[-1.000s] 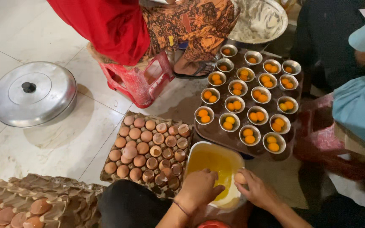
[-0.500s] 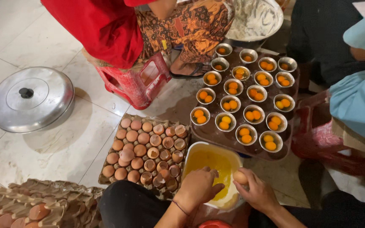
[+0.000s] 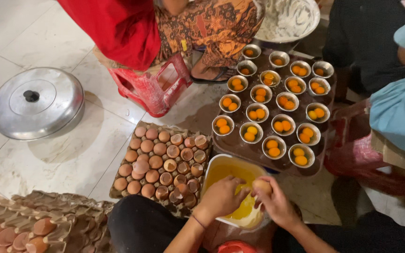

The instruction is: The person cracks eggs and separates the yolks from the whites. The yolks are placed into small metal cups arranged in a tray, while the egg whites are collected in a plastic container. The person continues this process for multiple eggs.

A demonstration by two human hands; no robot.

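To my left sat a carton tray filled with brown eggs and emptied shells. Further left, stacked cartons of shells lay near a lidded metal pot. Ahead stood a tray of small cups holding yolks, a red plastic stool, and a bowl of flour.

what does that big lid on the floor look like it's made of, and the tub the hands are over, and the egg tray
Lid: dull silvery metal, likely aluminium, with soft sheen and a black knob. Tub: probably white plastic, smooth rim. Egg tray: brownish moulded paper pulp, rough and matte.
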